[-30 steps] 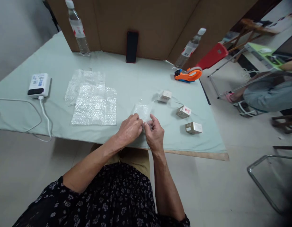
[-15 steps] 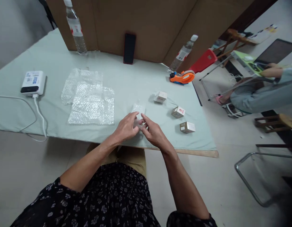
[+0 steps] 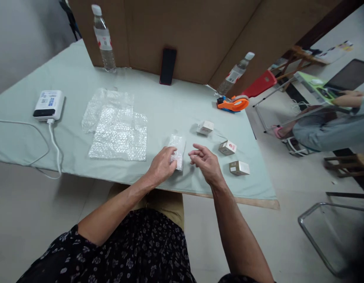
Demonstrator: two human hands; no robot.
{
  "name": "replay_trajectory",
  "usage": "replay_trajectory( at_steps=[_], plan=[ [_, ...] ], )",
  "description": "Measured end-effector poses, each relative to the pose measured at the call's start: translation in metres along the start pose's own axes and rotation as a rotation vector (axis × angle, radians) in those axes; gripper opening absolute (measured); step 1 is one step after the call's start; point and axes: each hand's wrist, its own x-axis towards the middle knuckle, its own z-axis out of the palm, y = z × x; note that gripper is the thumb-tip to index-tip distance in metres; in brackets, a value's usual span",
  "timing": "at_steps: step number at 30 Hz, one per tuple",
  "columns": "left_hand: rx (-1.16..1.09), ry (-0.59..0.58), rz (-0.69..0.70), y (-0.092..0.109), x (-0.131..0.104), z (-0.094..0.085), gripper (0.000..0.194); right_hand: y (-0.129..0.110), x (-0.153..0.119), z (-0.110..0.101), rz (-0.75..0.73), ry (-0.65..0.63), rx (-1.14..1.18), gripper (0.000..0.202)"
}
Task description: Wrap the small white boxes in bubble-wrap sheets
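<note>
In front of me on the cloth lies a narrow bubble-wrapped package [image 3: 178, 142], its contents blurred by the clear wrap. My left hand [image 3: 162, 165] grips its left side near the front end, thumb and fingers closed on the wrap. A short gap to the right separates my right hand [image 3: 206, 162] from the package. Its fingers are half bent and apart, with nothing in them. Beyond that hand stand three small boxes: a white one [image 3: 205, 127], one with a red mark [image 3: 228, 147] and a brownish one [image 3: 239, 168].
Flat bubble wrap sheets [image 3: 119, 133] lie to the left, with a white power bank [image 3: 48, 104] and cable beyond. An orange tape dispenser [image 3: 233, 104], two water bottles [image 3: 105, 47] and a phone [image 3: 168, 67] stand along the cardboard wall [image 3: 187, 31]. A person sits at right.
My right hand has come off the package and moved right. My left hand stays on the package, which now shows more fully. The whole view has shifted slightly.
</note>
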Motion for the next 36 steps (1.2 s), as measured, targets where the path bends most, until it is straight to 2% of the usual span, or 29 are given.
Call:
replay_trajectory(
  at_steps=[2,5,8,13,15,17,20,23,27,29,31,33,36],
  plan=[
    [0.012,0.002,0.006,0.002,-0.001,0.000,0.043,0.008,0.006,0.002,0.130,0.106,0.033,0.056],
    [0.057,-0.008,0.027,0.006,-0.002,-0.003,0.049,0.010,0.018,0.013,0.242,0.056,0.033,0.064],
    [0.186,-0.035,0.101,0.011,-0.003,-0.006,0.050,0.004,0.034,0.024,0.238,0.008,-0.003,0.064],
    [0.409,-0.098,0.307,0.014,-0.003,-0.010,0.035,0.004,0.057,0.031,0.227,-0.043,-0.085,0.042],
    [0.427,-0.130,0.320,0.014,-0.002,-0.011,0.033,0.007,0.063,0.031,0.189,-0.052,-0.116,0.041],
    [0.395,-0.147,0.291,0.012,-0.001,-0.011,0.032,0.011,0.065,0.031,0.089,-0.054,-0.133,0.041],
    [0.289,-0.141,0.246,0.009,0.001,-0.011,0.030,0.014,0.061,0.034,-0.057,-0.002,-0.089,0.037],
    [0.184,-0.111,0.217,0.006,0.000,-0.011,0.026,0.014,0.047,0.038,-0.103,0.027,0.046,0.032],
    [0.115,0.027,0.108,0.004,-0.006,-0.008,0.021,0.012,0.023,0.040,-0.130,-0.035,0.125,0.032],
    [0.119,0.124,0.067,0.002,-0.007,-0.007,0.032,0.012,0.013,0.037,-0.180,-0.060,0.103,0.031],
    [0.126,0.167,0.079,-0.001,-0.005,-0.007,0.049,0.011,0.008,0.033,-0.222,-0.085,0.075,0.031],
    [0.117,0.118,0.118,-0.004,-0.001,-0.010,0.056,0.011,0.004,0.028,-0.247,-0.123,0.047,0.034],
    [0.074,-0.025,0.138,-0.009,0.004,-0.015,0.039,0.011,-0.003,0.020,-0.304,-0.210,-0.034,0.038]
  ],
)
